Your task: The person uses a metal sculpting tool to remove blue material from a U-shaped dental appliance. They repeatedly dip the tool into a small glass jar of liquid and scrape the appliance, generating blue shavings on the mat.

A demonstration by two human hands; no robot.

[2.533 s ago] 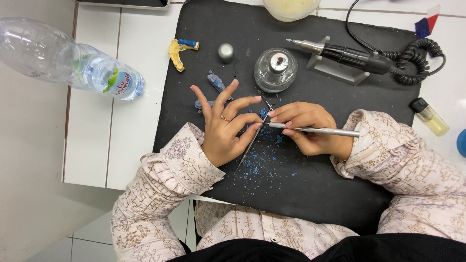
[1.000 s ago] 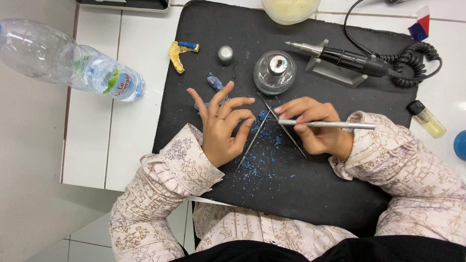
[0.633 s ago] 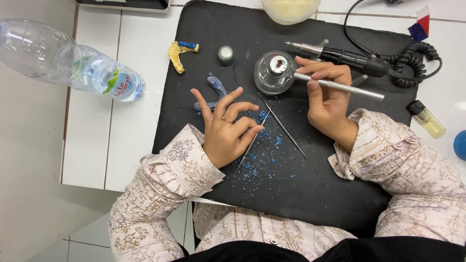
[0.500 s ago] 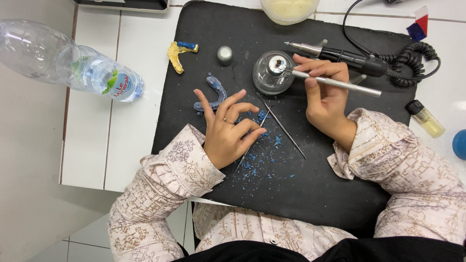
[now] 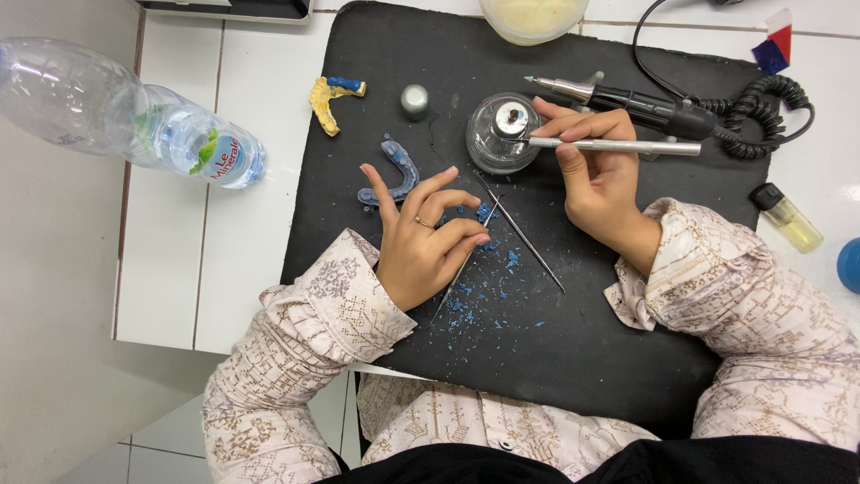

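Note:
My right hand [image 5: 598,170] grips a thin silver metal tool [image 5: 618,145] and holds its tip over a small round glass burner [image 5: 503,133] on the black mat [image 5: 573,341]. My left hand [image 5: 421,242] rests on the mat with fingers spread, a ring on one finger, nothing in it. A blue wax arch piece [image 5: 396,170] lies just beyond its fingertips. Two thin metal instruments [image 5: 520,233] lie crossed on the mat between my hands, among blue wax shavings [image 5: 484,287].
A clear plastic water bottle [image 5: 134,121] lies on the white table at the left. A yellow-and-blue wax piece [image 5: 330,100], a small metal cap [image 5: 415,99], a corded handpiece [image 5: 654,106], a pale bowl [image 5: 534,16] and a small lighter [image 5: 786,215] surround the work area.
My right hand carried the silver tool from beside my left hand up to the glass burner. My left hand let go of the blue arch piece, which now lies on the mat.

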